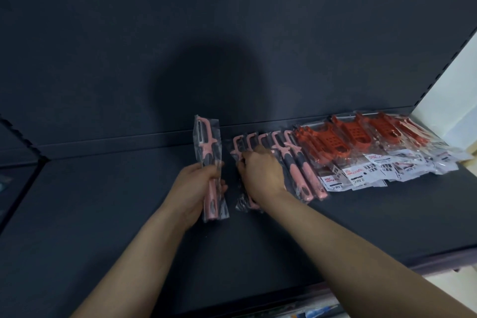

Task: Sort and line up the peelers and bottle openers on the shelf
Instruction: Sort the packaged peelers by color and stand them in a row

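Shelf [124, 214]: dark and flat, and it holds all the packs.
Red packs [361, 142]: they lie in a long row on the right side of the shelf, each one partly over the next. I cannot tell if they are peelers or openers.
Pink peelers [302, 165]: a short row just left of the red packs, touching them, with the heads toward the back of the shelf.
Right grip [260, 175]: it rests on the left end of the pink row. The fingers curl down and seem to pinch a bag there.
Left grip [198, 183]: clenched around the handle of one peeler [206, 137], holding it upright just left of the row and apart from it.
How they handle: each peeler looks light and stiff, but its clear bag looks thin and slippery.
Where to hold: I think the thick handle through the bag is best, not the loose edge or the blade end.
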